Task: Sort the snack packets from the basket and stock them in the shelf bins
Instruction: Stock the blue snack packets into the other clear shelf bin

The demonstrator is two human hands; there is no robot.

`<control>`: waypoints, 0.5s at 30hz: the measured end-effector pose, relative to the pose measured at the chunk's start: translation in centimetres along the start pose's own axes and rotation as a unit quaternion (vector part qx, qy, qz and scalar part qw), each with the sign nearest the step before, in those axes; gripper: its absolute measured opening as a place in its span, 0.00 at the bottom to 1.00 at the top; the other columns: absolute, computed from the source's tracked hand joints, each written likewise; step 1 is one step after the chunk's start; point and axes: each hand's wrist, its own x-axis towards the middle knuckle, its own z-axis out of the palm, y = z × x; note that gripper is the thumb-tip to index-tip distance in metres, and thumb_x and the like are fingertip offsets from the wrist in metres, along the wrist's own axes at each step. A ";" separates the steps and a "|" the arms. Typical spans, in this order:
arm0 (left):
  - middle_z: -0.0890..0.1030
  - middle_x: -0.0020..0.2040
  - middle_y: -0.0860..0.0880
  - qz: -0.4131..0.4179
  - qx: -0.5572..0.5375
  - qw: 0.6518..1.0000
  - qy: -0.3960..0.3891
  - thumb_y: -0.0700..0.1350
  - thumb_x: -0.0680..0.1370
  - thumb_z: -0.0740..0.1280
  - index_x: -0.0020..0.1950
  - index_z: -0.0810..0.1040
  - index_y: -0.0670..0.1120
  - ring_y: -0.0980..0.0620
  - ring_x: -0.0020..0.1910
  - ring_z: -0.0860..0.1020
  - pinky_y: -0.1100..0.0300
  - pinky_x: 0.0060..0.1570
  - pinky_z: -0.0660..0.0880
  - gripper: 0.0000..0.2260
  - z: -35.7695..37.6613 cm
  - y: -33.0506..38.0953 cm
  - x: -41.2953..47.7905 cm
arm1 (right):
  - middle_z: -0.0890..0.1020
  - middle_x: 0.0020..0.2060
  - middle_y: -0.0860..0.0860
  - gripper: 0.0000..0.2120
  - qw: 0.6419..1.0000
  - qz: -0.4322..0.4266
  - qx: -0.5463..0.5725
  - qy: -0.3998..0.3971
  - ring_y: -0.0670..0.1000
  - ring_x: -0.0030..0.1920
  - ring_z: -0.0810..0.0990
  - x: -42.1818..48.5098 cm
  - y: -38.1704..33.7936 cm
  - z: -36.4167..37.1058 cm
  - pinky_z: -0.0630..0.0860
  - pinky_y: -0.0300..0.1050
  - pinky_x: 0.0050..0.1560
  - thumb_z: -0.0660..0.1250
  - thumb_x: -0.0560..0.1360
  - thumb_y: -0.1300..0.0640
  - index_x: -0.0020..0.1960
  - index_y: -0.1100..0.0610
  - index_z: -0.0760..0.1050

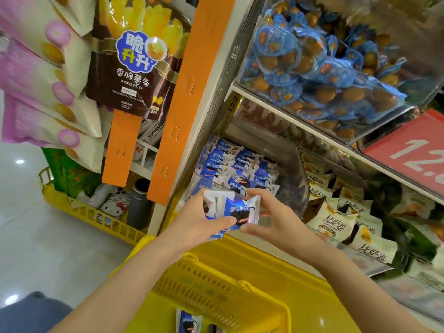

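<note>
A: At centre of the head view, what do the two hands hold?

B: Left hand (204, 218) and right hand (274, 217) hold a small stack of blue-and-white snack packets (236, 210) between them. Left grip: fingers wrapped round the stack's left side, thumb across the front. Right grip: fingertips pinching the right edge of the front packet. Exact packet count in the stack cannot be told.

A: Location of the stack?

B: Just in front of the clear shelf bin (294, 179), above the yellow basket (216, 284). The bin contains rows of matching blue packets; more than ten are visible.

A: Remaining stock in the basket?

B: One blue packet (188, 323) is clearly visible at the bottom, with the edge of a second beside it.

A: Adjacent items?

B: One upper bin of blue-wrapped snacks (319, 66), one bin of cream packets (336, 222) to the right, one brown potato-stick bag (134, 68) hanging left, one red price sign (413, 152).
</note>
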 end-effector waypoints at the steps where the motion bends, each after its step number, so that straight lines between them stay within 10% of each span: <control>1: 0.78 0.44 0.60 0.005 0.005 1.000 -0.003 0.46 0.68 0.75 0.45 0.69 0.59 0.69 0.38 0.78 0.73 0.29 0.72 0.17 0.0 0.1 0.1 | 0.69 0.55 0.30 0.32 1.000 -0.012 -0.014 0.009 0.36 0.55 0.72 0.0 0.0 -0.3 0.71 0.32 0.56 0.72 0.67 0.44 0.64 0.33 0.58; 9: 0.75 0.47 0.64 0.060 0.090 0.993 -0.040 0.48 0.69 0.74 0.60 0.65 0.58 0.65 0.50 0.75 0.68 0.47 0.74 0.25 -0.3 0.7 0.7 | 0.67 0.54 0.29 0.29 0.981 -0.115 -0.156 0.026 0.24 0.54 0.61 0.1 -1.0 -1.1 0.62 0.23 0.54 0.65 0.67 0.37 0.66 0.37 0.64; 15: 0.75 0.54 0.57 0.067 0.041 0.997 -0.008 0.43 0.75 0.68 0.57 0.65 0.55 0.65 0.48 0.74 0.75 0.36 0.72 0.16 -0.9 0.7 1.2 | 0.72 0.50 0.38 0.24 0.984 -0.016 -0.155 0.086 0.35 0.44 0.72 1.5 0.4 -4.5 0.71 0.30 0.46 0.68 0.72 0.48 0.66 0.48 0.67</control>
